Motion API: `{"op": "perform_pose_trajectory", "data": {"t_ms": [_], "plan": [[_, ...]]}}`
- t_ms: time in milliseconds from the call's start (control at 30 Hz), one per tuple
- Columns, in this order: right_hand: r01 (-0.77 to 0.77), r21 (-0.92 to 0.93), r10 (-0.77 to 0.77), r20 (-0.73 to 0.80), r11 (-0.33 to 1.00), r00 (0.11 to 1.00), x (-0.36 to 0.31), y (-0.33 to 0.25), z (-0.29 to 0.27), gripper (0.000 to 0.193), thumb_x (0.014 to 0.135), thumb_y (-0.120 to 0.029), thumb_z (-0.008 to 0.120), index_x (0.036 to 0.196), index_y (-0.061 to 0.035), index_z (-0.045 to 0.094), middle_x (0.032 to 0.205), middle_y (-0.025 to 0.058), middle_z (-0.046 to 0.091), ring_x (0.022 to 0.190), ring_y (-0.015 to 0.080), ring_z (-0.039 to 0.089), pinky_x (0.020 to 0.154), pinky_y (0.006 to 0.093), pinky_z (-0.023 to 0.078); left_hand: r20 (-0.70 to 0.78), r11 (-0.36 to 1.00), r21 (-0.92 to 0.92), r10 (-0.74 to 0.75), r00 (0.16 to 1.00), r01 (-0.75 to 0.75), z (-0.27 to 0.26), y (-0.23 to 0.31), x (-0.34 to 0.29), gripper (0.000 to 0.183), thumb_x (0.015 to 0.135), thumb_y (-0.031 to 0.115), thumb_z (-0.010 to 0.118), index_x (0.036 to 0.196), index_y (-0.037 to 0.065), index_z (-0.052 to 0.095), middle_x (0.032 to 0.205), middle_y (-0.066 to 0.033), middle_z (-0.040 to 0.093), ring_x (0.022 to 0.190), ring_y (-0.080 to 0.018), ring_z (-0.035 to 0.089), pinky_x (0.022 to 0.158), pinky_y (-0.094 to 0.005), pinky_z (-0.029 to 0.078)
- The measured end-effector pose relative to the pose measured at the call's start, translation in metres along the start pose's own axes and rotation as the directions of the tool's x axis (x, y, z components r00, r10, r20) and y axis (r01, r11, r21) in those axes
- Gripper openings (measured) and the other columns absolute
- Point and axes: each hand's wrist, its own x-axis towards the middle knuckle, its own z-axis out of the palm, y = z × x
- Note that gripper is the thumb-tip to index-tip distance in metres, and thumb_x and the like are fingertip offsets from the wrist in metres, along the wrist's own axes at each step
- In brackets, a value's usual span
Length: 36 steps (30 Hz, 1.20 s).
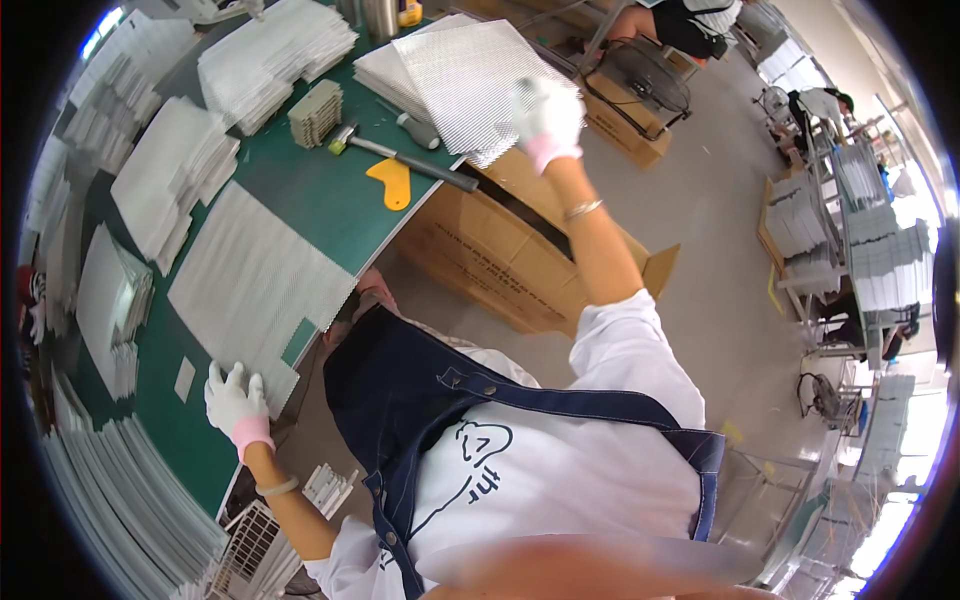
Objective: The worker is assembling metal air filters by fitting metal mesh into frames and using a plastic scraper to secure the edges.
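Observation:
My left hand [238, 405], in a white glove with a pink cuff, lies with its fingers apart on the near corner of a thin silvery-grey ribbed sheet [262, 268]. That sheet rests flat on the green table and has a small notch cut in it. My right hand [550, 118], gloved alike, is over the right edge of another silvery mesh sheet [465, 80]. This sheet lies askew on a stack of similar ones and juts past the table edge. The right fingers are blurred, so their grip on the sheet does not show.
On the green table [330, 190] lie a hammer [400, 160], a screwdriver [418, 130], a yellow scraper [390, 185] and a small block stack [316, 113]. Sheet stacks [172, 180] line its far side. A cardboard box [500, 255] and a fan [640, 80] stand right.

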Motion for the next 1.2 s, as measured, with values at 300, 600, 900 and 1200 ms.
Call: {"op": "perform_pose_trajectory", "data": {"t_ms": [300,600,900,1200], "plan": [[-0.52,-0.066,0.421,0.679,0.851,0.602,0.054,0.125,0.021,0.055,0.072,-0.041,0.068,0.103,0.0037,0.058,0.109,0.0185,0.058,0.096,0.0261,0.058,0.079,0.036,0.047,0.035,0.997,0.021,-0.072,0.997,0.071,0.005,0.006,0.0,0.033,0.072,0.025,0.065,0.103,0.013,0.063,0.13,-0.0103,0.043,0.115,-0.0284,0.043,0.093,-0.0393,0.038],[-0.484,0.875,0.353,0.453,-0.002,0.819,0.018,0.049,-0.039,0.022,0.085,-0.014,0.058,0.099,0.0034,0.056,0.083,0.0036,0.057,0.071,0.0105,0.053,0.068,0.0231,0.046,-0.024,0.978,-0.153,-0.148,0.989,0.143,0.013,0.004,-0.004,0.038,0.069,0.02,0.066,0.106,0.013,0.059,0.128,-0.0134,0.044,0.114,-0.0308,0.044,0.094,-0.0389,0.037],[-0.511,0.813,0.153,0.563,-0.28,0.812,-0.134,-0.055,-0.044,0.01,0.086,-0.005,0.053,0.092,0.0024,0.053,0.079,0.0114,0.061,0.065,0.0133,0.055,0.064,0.0231,0.044,-0.197,0.996,-0.083,0.0,0.98,-0.017,0.013,0.003,-0.006,0.03,0.067,0.02,0.067,0.097,0.022,0.064,0.126,-0.0121,0.045,0.114,-0.0308,0.044,0.095,-0.0417,0.034],[-0.681,0.675,-0.196,0.654,-0.286,0.731,-0.124,-0.186,-0.033,0.01,0.086,-0.001,0.052,0.094,0.005,0.053,0.082,0.0098,0.058,0.07,0.0145,0.055,0.067,0.0252,0.045,-0.242,0.781,-0.623,-0.149,0.959,-0.036,0.024,-0.022,-0.001,0.037,0.076,0.023,0.061,0.11,0.008,0.058,0.114,-0.0136,0.055,0.104,-0.0299,0.053,0.092,-0.0355,0.04]]}}
